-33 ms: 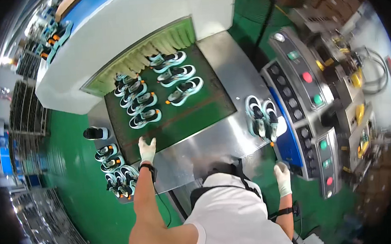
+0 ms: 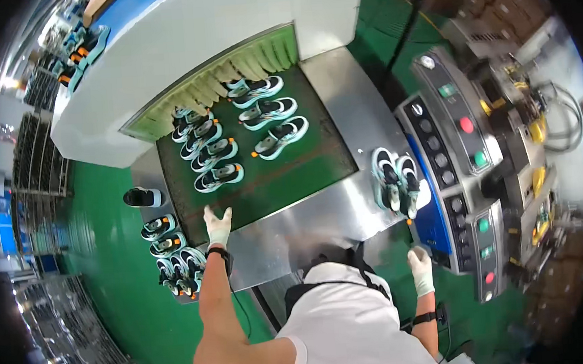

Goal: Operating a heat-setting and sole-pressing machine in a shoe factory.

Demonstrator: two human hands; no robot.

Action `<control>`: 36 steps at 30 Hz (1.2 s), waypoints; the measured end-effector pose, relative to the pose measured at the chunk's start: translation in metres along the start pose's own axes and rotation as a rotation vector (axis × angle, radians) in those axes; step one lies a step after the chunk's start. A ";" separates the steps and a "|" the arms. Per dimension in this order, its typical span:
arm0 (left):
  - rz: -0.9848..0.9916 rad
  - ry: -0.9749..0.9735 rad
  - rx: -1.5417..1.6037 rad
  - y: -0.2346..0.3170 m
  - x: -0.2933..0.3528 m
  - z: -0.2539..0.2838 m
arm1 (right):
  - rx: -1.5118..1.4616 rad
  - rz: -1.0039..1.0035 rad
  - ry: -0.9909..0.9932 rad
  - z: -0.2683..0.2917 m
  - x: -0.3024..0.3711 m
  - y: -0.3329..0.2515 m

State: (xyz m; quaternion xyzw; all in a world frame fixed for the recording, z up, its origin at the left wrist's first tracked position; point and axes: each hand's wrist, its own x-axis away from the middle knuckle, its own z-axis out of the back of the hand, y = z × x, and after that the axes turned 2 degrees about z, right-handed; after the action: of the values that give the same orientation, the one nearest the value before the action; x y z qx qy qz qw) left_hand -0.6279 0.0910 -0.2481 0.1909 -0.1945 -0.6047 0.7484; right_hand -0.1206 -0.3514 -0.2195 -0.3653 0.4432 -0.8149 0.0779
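Observation:
My left hand (image 2: 218, 226), in a white glove, is open over the near left edge of the green conveyor belt (image 2: 292, 189). Its fingers and thumb are apart, and it touches no shoe. The closest belt shoe (image 2: 219, 177) lies just beyond the fingertips, black and pale mint with an orange tab. More such shoes stand in two rows, including a right-hand shoe (image 2: 280, 137), running back to a curtained opening. My right hand (image 2: 420, 267), also gloved, is low at the right beside the machine. Its fingers are curled in with nothing visible in them.
A pair of shoes (image 2: 397, 183) stands on the metal table (image 2: 301, 218) at right, next to a control machine (image 2: 449, 171) with buttons. Several shoes (image 2: 167, 245) line the table's left side, behind them a dark shoe (image 2: 142, 198). A yellowish curtain (image 2: 243, 67) hangs across the opening.
The view has turned slightly, so the machine and table shoes appear a little farther right. Both hands keep nearly the same pose.

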 end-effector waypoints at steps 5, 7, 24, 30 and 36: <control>-0.143 -0.027 0.191 0.029 -0.069 -0.030 | 0.236 -0.116 -0.143 -0.031 -0.014 -0.045; -0.060 0.034 -0.001 0.030 -0.105 -0.047 | 0.308 -0.112 -0.250 -0.048 -0.024 -0.066; -1.261 -0.720 0.481 0.425 0.171 -0.042 | 0.477 0.708 -0.014 -0.109 -0.010 -0.248; -1.521 -1.356 0.803 0.600 0.354 -0.023 | -0.193 0.217 0.256 0.139 0.076 -0.246; -1.507 -1.534 0.679 0.705 0.540 -0.079 | -1.169 0.470 0.572 0.243 0.138 -0.119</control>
State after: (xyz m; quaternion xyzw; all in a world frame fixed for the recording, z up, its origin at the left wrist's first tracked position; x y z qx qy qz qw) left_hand 0.1033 -0.2960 0.0843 0.0314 -0.5926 -0.7754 -0.2157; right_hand -0.0355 -0.5042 0.0286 -0.0123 0.8802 -0.4681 -0.0772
